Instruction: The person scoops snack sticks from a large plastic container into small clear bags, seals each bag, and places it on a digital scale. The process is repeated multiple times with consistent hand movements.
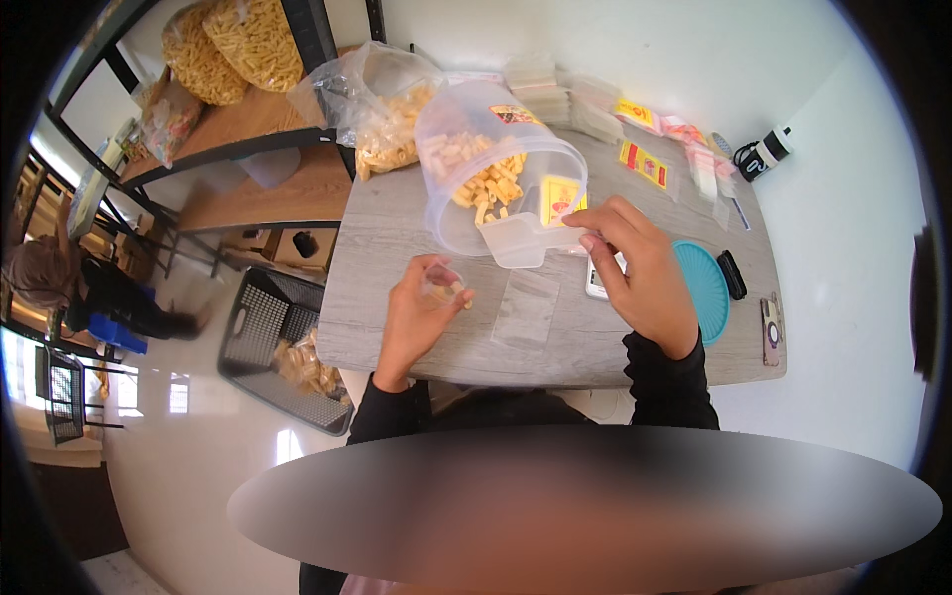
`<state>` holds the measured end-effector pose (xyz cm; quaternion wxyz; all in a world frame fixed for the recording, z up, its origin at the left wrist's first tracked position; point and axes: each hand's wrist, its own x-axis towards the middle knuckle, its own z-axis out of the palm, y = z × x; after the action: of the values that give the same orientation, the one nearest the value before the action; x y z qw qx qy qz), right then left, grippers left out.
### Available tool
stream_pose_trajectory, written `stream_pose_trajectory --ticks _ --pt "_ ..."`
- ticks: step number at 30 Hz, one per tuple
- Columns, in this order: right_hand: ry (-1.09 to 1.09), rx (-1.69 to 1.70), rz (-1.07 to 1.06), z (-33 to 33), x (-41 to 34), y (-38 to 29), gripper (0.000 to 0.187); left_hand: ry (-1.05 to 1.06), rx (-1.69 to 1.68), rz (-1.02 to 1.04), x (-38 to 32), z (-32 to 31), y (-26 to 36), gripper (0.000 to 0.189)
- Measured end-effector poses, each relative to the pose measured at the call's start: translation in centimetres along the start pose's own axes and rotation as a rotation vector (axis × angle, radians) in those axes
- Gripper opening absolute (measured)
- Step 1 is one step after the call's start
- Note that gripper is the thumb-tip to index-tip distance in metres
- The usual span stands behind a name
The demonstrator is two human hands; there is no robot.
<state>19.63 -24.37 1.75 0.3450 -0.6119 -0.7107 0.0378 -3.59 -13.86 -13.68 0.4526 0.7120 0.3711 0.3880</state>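
Observation:
My right hand (643, 275) pinches the handle of a translucent plastic scoop (515, 242) between thumb and fingers. The scoop's bowl sits at the mouth of a clear plastic jar (439, 201) lying on its side. Tube-shaped yellow snacks (494, 182) fill part of the jar and reach the scoop's far rim. To the left, my left hand (420, 312) holds a small clear plastic cup or bag (440, 286); which of these cannot be made out. Snack pieces (462, 296) show by its fingertips. A flat clear plastic bag (525, 309) lies on the table between my hands.
A white scale (595, 281) is partly under my right hand, beside a turquoise lid (703, 294). Snack bag (394, 130), stacked plastic packets (539, 85) and a phone (772, 331) rest on the table (416, 349). A crate (256, 320) stands left; a person (97, 290) is beyond.

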Motion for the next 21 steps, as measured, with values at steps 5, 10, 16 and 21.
stream_pose_trajectory --ticks 5,10,16,21 --pt "-0.115 0.141 0.206 2.8 -2.1 2.5 0.018 -0.028 0.271 -0.066 -0.8 -2.3 -0.7 0.045" --pt "-0.141 0.184 0.309 5.6 -3.5 4.6 0.020 -0.120 0.392 -0.100 -1.0 -1.2 -1.7 0.044" --pt "-0.146 0.269 0.411 7.4 -4.5 6.4 0.020 -0.135 0.352 -0.061 -0.5 -0.1 -1.6 0.040" --pt "-0.100 0.431 0.576 9.5 -5.9 8.8 0.023 -0.148 0.228 -0.088 -0.2 0.1 -0.9 0.035"
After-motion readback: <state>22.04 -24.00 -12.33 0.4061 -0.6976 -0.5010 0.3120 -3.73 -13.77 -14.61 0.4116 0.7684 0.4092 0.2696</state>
